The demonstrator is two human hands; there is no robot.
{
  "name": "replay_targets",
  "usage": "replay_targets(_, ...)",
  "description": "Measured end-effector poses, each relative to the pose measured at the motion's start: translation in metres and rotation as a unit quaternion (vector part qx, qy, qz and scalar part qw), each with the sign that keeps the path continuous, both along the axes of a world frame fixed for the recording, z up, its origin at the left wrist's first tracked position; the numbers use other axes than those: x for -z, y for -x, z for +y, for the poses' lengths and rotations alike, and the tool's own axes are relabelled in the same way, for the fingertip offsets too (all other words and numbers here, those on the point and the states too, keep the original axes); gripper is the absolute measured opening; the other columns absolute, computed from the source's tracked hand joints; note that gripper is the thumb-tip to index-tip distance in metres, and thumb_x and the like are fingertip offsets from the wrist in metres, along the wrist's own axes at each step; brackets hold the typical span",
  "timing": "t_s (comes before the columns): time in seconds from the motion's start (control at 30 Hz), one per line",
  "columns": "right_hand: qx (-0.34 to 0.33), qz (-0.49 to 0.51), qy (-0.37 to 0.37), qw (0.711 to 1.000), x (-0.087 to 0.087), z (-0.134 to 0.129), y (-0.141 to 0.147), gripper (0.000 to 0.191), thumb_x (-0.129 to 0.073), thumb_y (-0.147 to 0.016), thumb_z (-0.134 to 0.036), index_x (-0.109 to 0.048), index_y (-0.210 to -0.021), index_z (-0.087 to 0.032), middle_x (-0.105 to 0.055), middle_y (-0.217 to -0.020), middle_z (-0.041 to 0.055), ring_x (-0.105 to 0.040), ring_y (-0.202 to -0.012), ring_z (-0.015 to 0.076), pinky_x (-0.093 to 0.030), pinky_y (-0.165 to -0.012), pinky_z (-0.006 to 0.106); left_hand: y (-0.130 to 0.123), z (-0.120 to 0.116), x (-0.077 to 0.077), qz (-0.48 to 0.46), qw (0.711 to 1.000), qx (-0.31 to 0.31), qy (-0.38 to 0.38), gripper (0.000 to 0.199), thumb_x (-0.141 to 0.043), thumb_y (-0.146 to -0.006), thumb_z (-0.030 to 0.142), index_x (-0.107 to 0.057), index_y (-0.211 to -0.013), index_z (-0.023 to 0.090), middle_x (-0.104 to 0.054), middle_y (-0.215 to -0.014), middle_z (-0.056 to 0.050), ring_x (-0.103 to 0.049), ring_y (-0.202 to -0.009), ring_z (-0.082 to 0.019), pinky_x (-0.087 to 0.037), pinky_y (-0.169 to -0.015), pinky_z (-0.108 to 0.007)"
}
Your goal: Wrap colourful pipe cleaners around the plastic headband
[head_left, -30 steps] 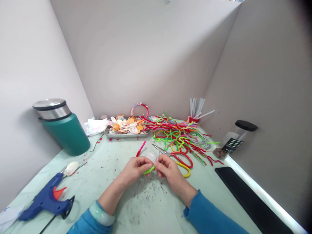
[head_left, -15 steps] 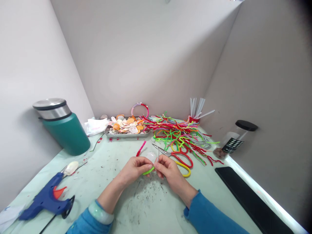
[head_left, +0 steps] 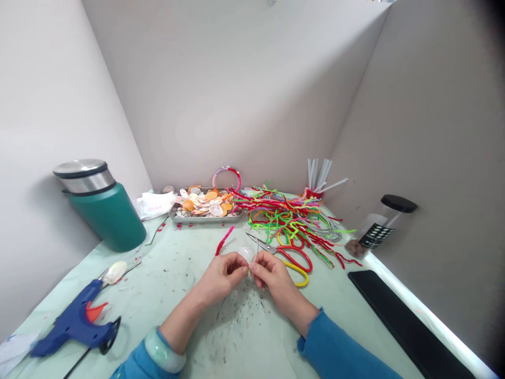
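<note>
My left hand (head_left: 224, 273) is closed in a pinch on a fuzzy pipe cleaner (head_left: 224, 241), whose pink-and-red end sticks up behind the knuckles. Only a sliver of green shows at the fingertips. Touching it, my right hand (head_left: 272, 273) pinches a thin grey wire (head_left: 257, 245) that curves up above the fingers. How wire and pipe cleaner meet is hidden by my fingers. Just beyond the hands is a round translucent disc (head_left: 245, 253). Scissors with red handles (head_left: 296, 258) lie right of it, and a yellow handle loop (head_left: 299, 275) shows beside my right hand.
Behind lie a metal tray (head_left: 205, 219) of shells and a heap of colourful pipe cleaners (head_left: 288, 210). A beaded ring (head_left: 239, 179) leans at the tray. Left are a green bottle (head_left: 106, 216) and blue glue gun (head_left: 74, 321); right, a jar (head_left: 374, 229) and black strip (head_left: 402, 321).
My left fingers have shifted slightly and now cover most of the green piece seen before. The pink-and-red end has swung a little left and down. My right hand has hardly moved.
</note>
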State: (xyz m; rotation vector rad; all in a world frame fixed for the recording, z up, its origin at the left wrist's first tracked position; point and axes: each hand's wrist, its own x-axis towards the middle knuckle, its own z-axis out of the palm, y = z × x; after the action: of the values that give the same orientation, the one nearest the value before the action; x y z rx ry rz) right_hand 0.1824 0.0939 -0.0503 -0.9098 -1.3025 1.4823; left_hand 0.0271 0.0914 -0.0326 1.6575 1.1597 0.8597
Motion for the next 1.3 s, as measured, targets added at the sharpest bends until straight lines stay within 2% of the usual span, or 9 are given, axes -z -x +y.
replay_targets(0.13, 0.013, 0.014, 0.02, 1.0, 0.0019, 0.0005, -0.0001, 0.024, -0.063, -0.074, -0.035, -0.047, -0.067, -0.018, -0.044, -0.047, -0.0074, -0.035, -0.04, 0.006, -0.024, -0.04, 0.019, -0.0038, -0.0023, -0.0013, 0.03, 0.998, -0.026, -0.043, 0.018, -0.052, -0.078, 0.03, -0.057, -0.073, 0.013, -0.053, -0.062, 0.002, -0.042, -0.055, -0.009, -0.031, -0.05, -0.02)
replay_targets(0.4, 0.009, 0.057, 0.021, 0.998, 0.0094, 0.0043, -0.0013, 0.021, -0.06, -0.078, -0.032, -0.047, -0.071, -0.017, -0.047, -0.051, -0.0066, -0.036, -0.041, 0.0055, -0.025, -0.04, 0.018, -0.0011, 0.0004, 0.0025, 0.013, 1.0, 0.001, -0.01, 0.027, -0.045, -0.083, 0.035, -0.06, -0.083, 0.013, -0.052, -0.062, 0.001, -0.042, -0.054, -0.009, -0.031, -0.05, -0.02)
replay_targets(0.8, 0.01, 0.035, 0.013, 0.999, 0.0042, 0.0015, -0.0005, 0.022, -0.061, -0.078, -0.032, -0.048, -0.069, -0.017, -0.044, -0.046, -0.0077, -0.034, -0.04, 0.0054, -0.023, -0.04, 0.018, -0.0034, 0.0001, 0.0016, 0.032, 0.998, -0.016, -0.043, 0.016, -0.047, -0.079, 0.027, -0.055, -0.073, 0.014, -0.049, -0.06, 0.003, -0.039, -0.053, -0.008, -0.03, -0.049, -0.019)
replay_targets(1.0, 0.013, 0.023, 0.012, 1.0, 0.0032, 0.0014, 0.0001, 0.022, -0.061, -0.077, -0.032, -0.048, -0.069, -0.016, -0.043, -0.045, -0.008, -0.034, -0.039, 0.0053, -0.022, -0.039, 0.018, -0.0055, -0.0032, -0.0018, 0.07, 0.993, -0.038, -0.083, 0.018, -0.046, -0.08, 0.026, -0.056, -0.071, 0.014, -0.051, -0.06, 0.003, -0.041, -0.056, -0.009, -0.031, -0.051, -0.019)
replay_targets(1.2, 0.023, 0.03, 0.016, 0.999, 0.0076, 0.0036, -0.0003, 0.024, -0.058, -0.08, -0.034, -0.048, -0.068, -0.016, -0.046, -0.049, -0.0066, -0.036, -0.04, 0.005, -0.024, -0.039, 0.018, -0.0067, -0.0035, -0.0019, 0.051, 0.995, -0.009, -0.087, 0.023, -0.046, -0.083, 0.031, -0.06, -0.078, 0.014, -0.06, -0.069, 0.0, -0.05, -0.063, -0.011, -0.037, -0.057, -0.02)
replay_targets(1.3, 0.026, 0.033, 0.018, 0.999, 0.0086, 0.0038, 0.0004, 0.024, -0.056, -0.081, -0.036, -0.049, -0.068, -0.016, -0.049, -0.054, -0.0052, -0.037, -0.04, 0.0047, -0.026, -0.039, 0.018, -0.0074, -0.0034, -0.0006, 0.058, 0.994, -0.016, -0.092, 0.023, -0.046, -0.083, 0.03, -0.061, -0.078, 0.014, -0.061, -0.069, -0.001, -0.051, -0.063, -0.011, -0.038, -0.058, -0.02)
